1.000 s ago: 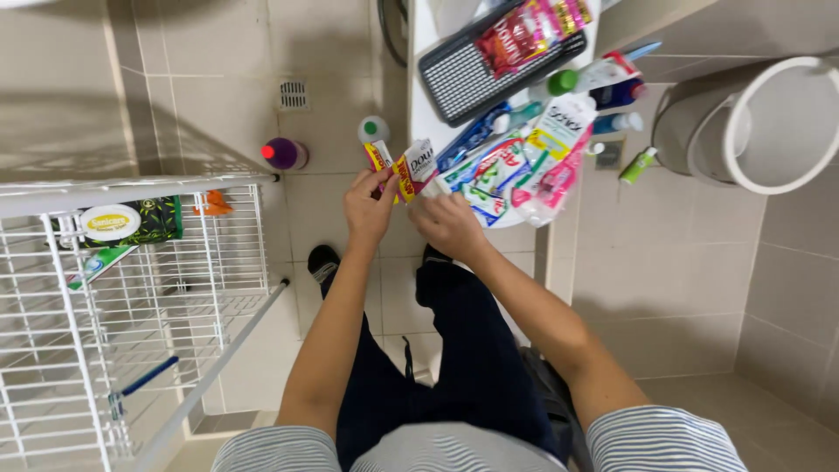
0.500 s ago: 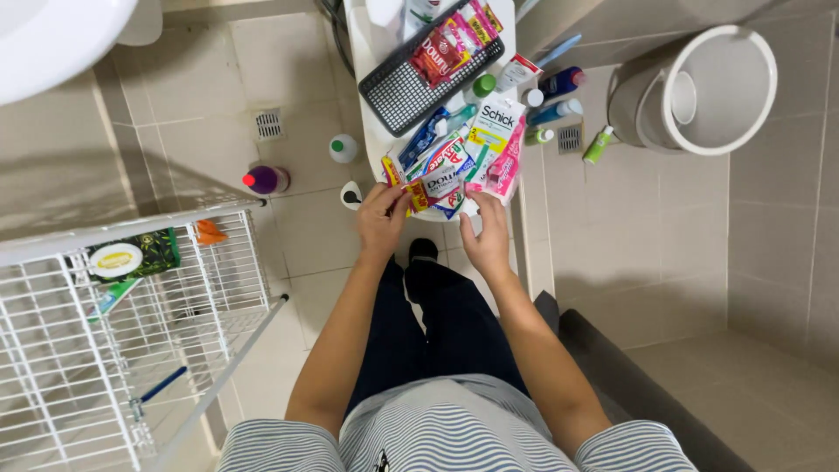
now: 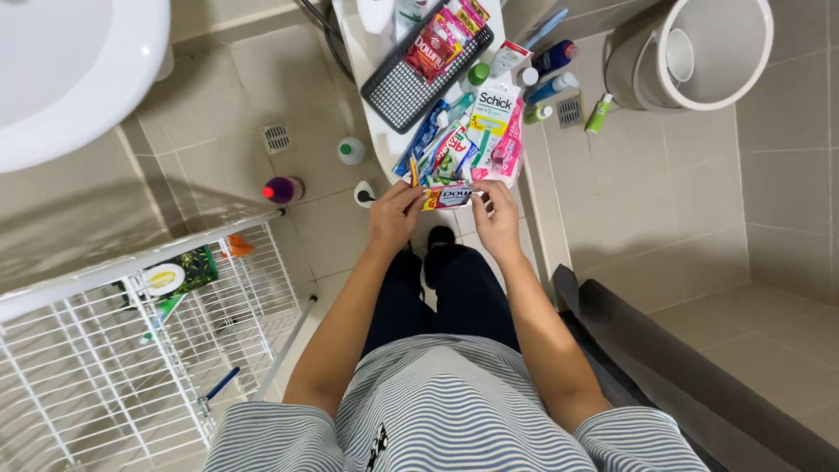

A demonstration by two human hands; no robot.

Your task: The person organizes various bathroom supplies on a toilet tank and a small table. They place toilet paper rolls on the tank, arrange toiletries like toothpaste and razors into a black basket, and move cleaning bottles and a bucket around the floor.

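Note:
Both hands hold one small red and yellow sachet above the near end of a narrow white shelf. My left hand grips its left end, my right hand its right end. Just beyond the sachet lies a heap of packaged toothbrushes and razors. Farther back a black mesh tray carries several red and pink sachets.
A white wire rack stands at the lower left with a green packet in it. A white basin is at the top left, a white bucket at the top right. Small bottles stand on the tiled floor.
The view has tilted back, so the shelf and hands sit lower in the picture. The sachet is now stretched flat between both hands.

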